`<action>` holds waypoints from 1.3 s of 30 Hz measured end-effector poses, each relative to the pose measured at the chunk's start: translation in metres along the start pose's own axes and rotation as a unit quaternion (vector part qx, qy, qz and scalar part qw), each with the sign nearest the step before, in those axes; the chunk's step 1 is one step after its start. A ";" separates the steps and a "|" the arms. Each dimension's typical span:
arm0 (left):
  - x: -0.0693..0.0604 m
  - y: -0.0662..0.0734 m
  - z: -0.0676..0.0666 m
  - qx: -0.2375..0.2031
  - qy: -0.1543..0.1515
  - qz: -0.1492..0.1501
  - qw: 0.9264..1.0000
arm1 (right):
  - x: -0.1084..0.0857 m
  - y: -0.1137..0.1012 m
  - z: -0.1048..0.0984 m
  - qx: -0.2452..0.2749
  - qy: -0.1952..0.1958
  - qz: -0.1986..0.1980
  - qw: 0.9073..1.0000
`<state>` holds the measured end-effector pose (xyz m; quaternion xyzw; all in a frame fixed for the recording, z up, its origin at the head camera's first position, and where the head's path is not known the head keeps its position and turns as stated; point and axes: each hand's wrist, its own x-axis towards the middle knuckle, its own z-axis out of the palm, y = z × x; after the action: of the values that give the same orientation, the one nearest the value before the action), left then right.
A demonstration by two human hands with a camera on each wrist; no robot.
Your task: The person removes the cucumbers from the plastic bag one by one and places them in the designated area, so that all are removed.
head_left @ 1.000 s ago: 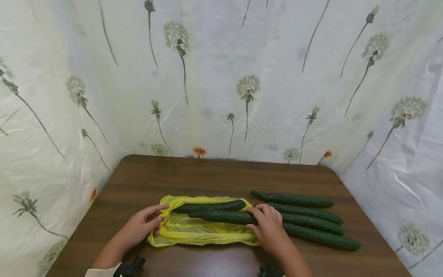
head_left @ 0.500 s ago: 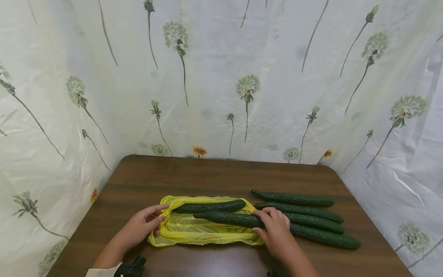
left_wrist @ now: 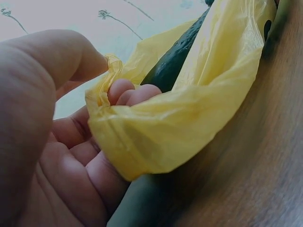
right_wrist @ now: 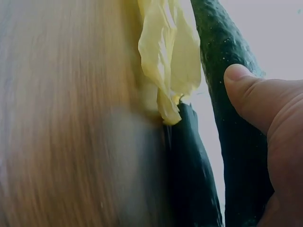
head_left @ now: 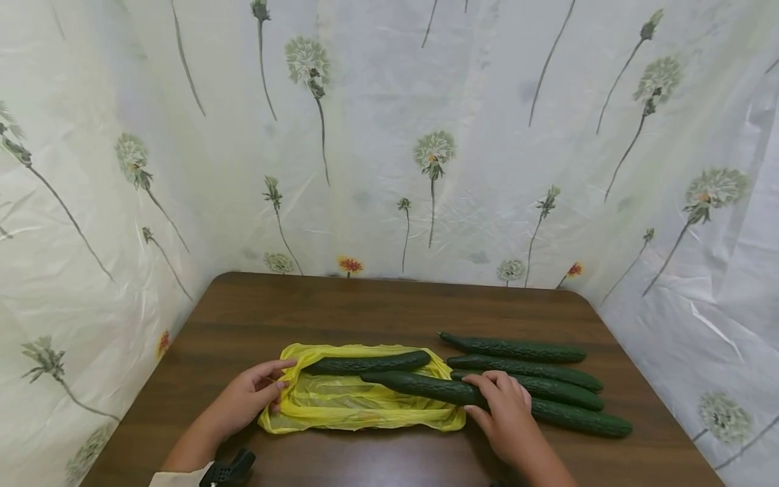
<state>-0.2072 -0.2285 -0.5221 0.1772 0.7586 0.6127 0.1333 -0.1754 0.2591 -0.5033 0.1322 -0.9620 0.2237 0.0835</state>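
My left hand [head_left: 246, 393] pinches the left end of a crinkled yellow plastic bag [head_left: 341, 417], thumb outside and fingertips inside its mouth, as the left wrist view shows. One dark green cucumber [head_left: 371, 364] lies inside the open bag along its far side. With my right hand [head_left: 504, 414] I grip a second cucumber [head_left: 420, 384] from above; its narrow end points left over the bag. The thumb [right_wrist: 244, 78] presses along its side in the right wrist view. The far end of this cucumber is hidden behind the hand.
Several more cucumbers lie side by side on the brown wooden table [head_left: 365, 311], right of the bag; the farthest cucumber [head_left: 517, 349] sits at the back, the nearest cucumber [head_left: 587, 419] beside my right hand. A flowered curtain [head_left: 377, 135] surrounds the table.
My right hand has slid to the right with its cucumber, drawing the narrow end rightward across the bag. The left hand and the cucumber inside the bag have stayed put.
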 end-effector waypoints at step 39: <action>0.002 -0.005 0.002 0.007 -0.002 -0.013 1.000 | -0.039 0.044 -0.017 -0.040 0.013 0.023 0.999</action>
<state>-0.2088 -0.2272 -0.5274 0.1700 0.7647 0.6053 0.1415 -0.1493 0.3133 -0.5149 0.1033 -0.9720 0.1882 0.0961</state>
